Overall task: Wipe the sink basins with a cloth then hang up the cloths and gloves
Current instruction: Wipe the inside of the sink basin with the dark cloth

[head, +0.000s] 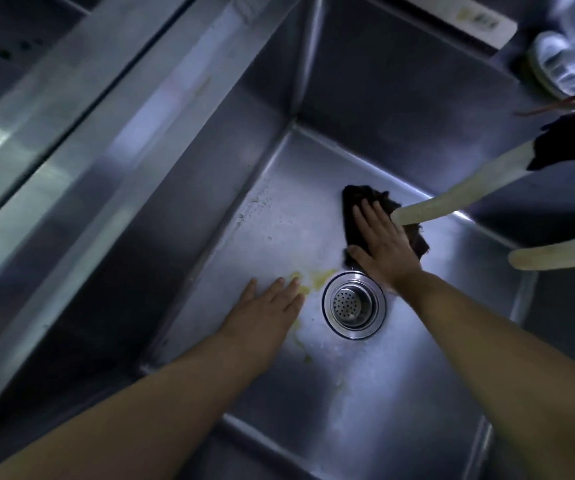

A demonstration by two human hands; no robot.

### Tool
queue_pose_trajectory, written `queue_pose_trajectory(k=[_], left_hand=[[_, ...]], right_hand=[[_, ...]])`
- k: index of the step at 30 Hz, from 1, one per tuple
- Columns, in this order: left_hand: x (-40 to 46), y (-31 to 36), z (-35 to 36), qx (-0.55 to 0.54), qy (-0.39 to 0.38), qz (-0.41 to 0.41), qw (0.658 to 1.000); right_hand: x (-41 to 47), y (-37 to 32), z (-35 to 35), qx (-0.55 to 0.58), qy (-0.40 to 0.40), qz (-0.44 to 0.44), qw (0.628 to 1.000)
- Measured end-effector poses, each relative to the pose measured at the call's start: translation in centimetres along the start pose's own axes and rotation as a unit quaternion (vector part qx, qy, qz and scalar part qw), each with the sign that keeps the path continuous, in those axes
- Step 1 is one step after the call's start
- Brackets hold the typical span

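Dark cloth (358,216) under flat right hand (383,244)

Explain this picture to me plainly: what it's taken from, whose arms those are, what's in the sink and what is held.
There is no machine here. A camera worn on a person's head looks down into a steel sink, so the two bare arms are that person's own. The right hand lies flat, pressing a dark cloth on the basin floor. The left hand rests open on the floor, holding nothing. Between them is the drain with its strainer, and a yellowish stain next to it. Two pale hoses reach in from the right. Shiny, blurred things sit at the top right corner; I cannot tell what they are.
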State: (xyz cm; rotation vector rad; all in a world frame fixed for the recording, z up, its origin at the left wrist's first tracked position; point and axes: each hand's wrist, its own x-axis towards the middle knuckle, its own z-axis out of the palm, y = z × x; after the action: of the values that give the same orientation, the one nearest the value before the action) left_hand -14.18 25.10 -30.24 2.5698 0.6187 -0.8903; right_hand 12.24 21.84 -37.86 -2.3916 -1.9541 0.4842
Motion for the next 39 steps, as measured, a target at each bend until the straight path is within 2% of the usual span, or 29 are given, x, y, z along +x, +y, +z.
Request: queue_pose_trajectory(k=[3, 5, 12, 16, 18, 21, 24, 25, 27, 29, 33, 35, 39], left_hand=[[-1.8, -1.3, -1.0, 0.024, -0.001, -0.011, 1.000], [-2.7, -2.2, -1.6, 0.029, 0.000, -0.024, 0.999], [-3.9, -3.3, -0.8, 0.021, -0.021, -0.048, 0.998], [-3.7, -3.2, 0.5, 0.006, -0.021, -0.043, 0.999], [-3.2, -2.9, 1.4, 0.012, -0.011, -0.032, 0.999], [-2.1, -1.2, 1.7, 0.007, 0.024, 0.008, 1.000], [-0.4, 1.8, 2.4, 0.032, 0.128, 0.101, 0.986], [0.1, 2.8, 2.7, 0.053, 0.160, 0.108, 0.980], [1.0, 4.8, 4.2, 0.006, 0.110, 0.038, 0.993], [2.6, 6.2, 5.8, -0.064, 0.081, -0.069, 0.992], [6.0, 5.9, 6.0, -0.112, 0.151, -0.199, 0.962], [7.5, 3.8, 4.9, -0.091, 0.201, -0.209, 0.953], [10.5, -1.7, 1.9, -0.013, 0.222, -0.125, 0.967]], right_hand=[[1.3, -1.4, 0.5, -0.019, 0.026, 0.073, 0.997], [1.1, -3.5, 1.0, -0.034, 0.029, 0.079, 0.996], [-6.3, -11.9, 3.4, -0.027, -0.025, -0.101, 0.994], [-10.8, -14.5, 4.4, -0.017, -0.072, -0.125, 0.989], [-12.1, -15.0, 4.3, 0.053, -0.091, -0.122, 0.987], [-13.8, -13.9, 2.4, 0.191, -0.027, -0.058, 0.979], [-15.3, -10.8, 0.9, 0.212, 0.045, 0.049, 0.975], [-15.7, -9.8, 0.8, 0.202, 0.056, 0.080, 0.974], [-16.3, -8.2, 0.9, 0.190, 0.062, 0.138, 0.970], [-16.7, -7.1, 1.1, 0.190, 0.078, 0.183, 0.961], [-17.1, -5.8, 1.6, 0.202, 0.120, 0.226, 0.945], [-16.9, -5.4, 1.7, 0.216, 0.129, 0.239, 0.938], [-16.0, -5.4, 1.7, 0.236, 0.131, 0.241, 0.932]])
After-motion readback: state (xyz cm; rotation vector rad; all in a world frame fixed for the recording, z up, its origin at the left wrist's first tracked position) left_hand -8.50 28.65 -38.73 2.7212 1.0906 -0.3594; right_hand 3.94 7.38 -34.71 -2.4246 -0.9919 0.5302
